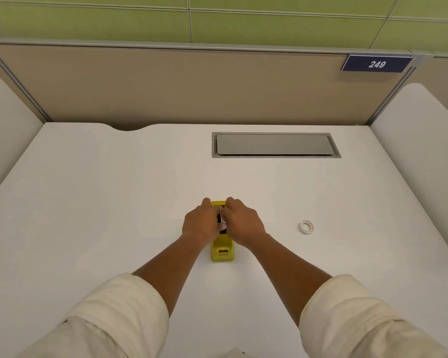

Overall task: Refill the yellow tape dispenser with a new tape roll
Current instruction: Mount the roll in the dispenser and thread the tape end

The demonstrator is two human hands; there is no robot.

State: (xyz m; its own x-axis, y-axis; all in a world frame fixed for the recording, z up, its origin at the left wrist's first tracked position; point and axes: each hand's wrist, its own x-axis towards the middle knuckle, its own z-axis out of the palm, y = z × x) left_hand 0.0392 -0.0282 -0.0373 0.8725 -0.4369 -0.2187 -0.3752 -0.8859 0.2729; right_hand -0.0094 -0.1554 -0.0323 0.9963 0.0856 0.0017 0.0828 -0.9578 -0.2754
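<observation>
A: Which step is in hand now?

B: I judge it is the work at the roll bay. Both hands are on the yellow tape dispenser [222, 250], which stands on the desk [114, 189] near the middle, somewhat toward the front edge. A small tape roll [306, 226] lies flat on the desk to the right of it, well apart, and nobody touches it.

A: How do the hands stand?

B: The left hand [199, 223] has curled fingers over the left side of the dispenser, grasping it. The right hand [242, 223] is also curled, at the right side and the top. Between the 2 hands I see something small and pale, maybe a core or an end of tape, but it is too small to tell. If the right fingers pinch it or only the dispenser body, I cannot say.

A: And the next move?

B: Probably 1 hand must steady the dispenser while the other frees the bay, then reaches right for the roll. The roll is light and can slide.
</observation>
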